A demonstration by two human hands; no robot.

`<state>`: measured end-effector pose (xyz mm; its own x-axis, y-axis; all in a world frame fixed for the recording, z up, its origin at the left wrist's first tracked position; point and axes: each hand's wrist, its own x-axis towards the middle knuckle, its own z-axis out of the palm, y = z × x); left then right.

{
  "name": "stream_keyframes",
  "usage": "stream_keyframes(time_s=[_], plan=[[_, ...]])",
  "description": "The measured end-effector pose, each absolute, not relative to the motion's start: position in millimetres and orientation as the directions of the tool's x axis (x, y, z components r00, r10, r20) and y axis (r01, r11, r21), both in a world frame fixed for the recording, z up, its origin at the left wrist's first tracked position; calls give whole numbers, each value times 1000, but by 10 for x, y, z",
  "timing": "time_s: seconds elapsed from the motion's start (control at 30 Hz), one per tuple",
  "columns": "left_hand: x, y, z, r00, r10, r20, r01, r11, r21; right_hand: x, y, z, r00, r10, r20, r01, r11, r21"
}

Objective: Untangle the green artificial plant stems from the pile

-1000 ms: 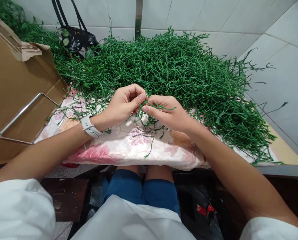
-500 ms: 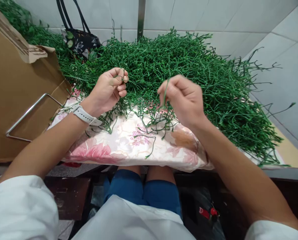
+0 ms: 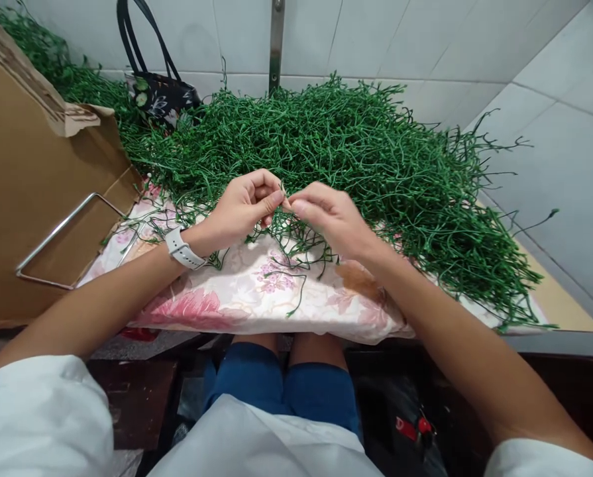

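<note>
- Left hand (image 3: 250,204): half curled, thumb and forefinger pinched together on what appears to be the tip of a thin green wiry stem (image 3: 282,188).
- Right hand (image 3: 334,217): fingers bent, thumb meeting forefinger, tips against or just beside the left fingertips; whether it grips anything is hidden.
- On the left wrist, a white band with small holes (image 3: 183,249).
- Just below the meeting fingertips, a loose tangle of green stems (image 3: 303,244) lies on a white cloth printed with pink flowers (image 3: 271,315); one stem curls toward the wearer.
- Directly beyond both hands, a broad heap of tangled, thin green stems (image 3: 356,146) spreads well past the right hand.
- Left of the left hand, an upright brown cardboard panel (image 3: 42,179), with a bent silver wire frame (image 3: 53,234) before it.
- Beyond the left hand, a black flowered bag with long straps (image 3: 163,99) stands among stems, near a white tiled wall (image 3: 376,40).
</note>
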<state>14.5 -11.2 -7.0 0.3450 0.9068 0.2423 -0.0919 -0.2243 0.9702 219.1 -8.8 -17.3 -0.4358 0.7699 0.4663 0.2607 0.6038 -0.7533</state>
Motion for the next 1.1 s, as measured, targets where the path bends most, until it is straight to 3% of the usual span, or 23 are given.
stream_keyframes(time_s=[0.17, 0.33, 0.53, 0.63, 0.7, 0.9, 1.0, 1.1], plan=[[188, -170, -86, 430, 876, 220, -120, -186, 975, 2134, -136, -233, -582, 652, 485, 303, 728, -614], [171, -174, -105, 393, 900, 188, -236, -99, 967, 2156, -176, -177, -641, 617, 456, 267, 737, -621], [213, -264, -35, 480, 874, 72, -322, 98, 942, 2152, -237, -124, -756, 454, 471, 131, 810, -571], [162, -207, 12, 429, 900, 77, -347, 85, 934, 2170, -249, -150, -808, 389, 444, 96, 828, -552], [102, -134, 47, 361, 929, 85, -330, 42, 943, 2186, -262, -149, -801, 421, 425, 117, 807, -579], [5, -2, 109, 265, 964, 26, -282, 52, 958, 2285, -169, -124, -428, 770, 473, 331, 621, -711], [-10, 29, 85, 208, 978, 13, -317, 55, 947, 2384, -27, -184, -157, 788, 595, 469, 590, -657], [-15, 58, 44, 187, 982, 30, -337, 36, 941, 2475, 82, -255, 6, 747, 665, 649, 503, -570]])
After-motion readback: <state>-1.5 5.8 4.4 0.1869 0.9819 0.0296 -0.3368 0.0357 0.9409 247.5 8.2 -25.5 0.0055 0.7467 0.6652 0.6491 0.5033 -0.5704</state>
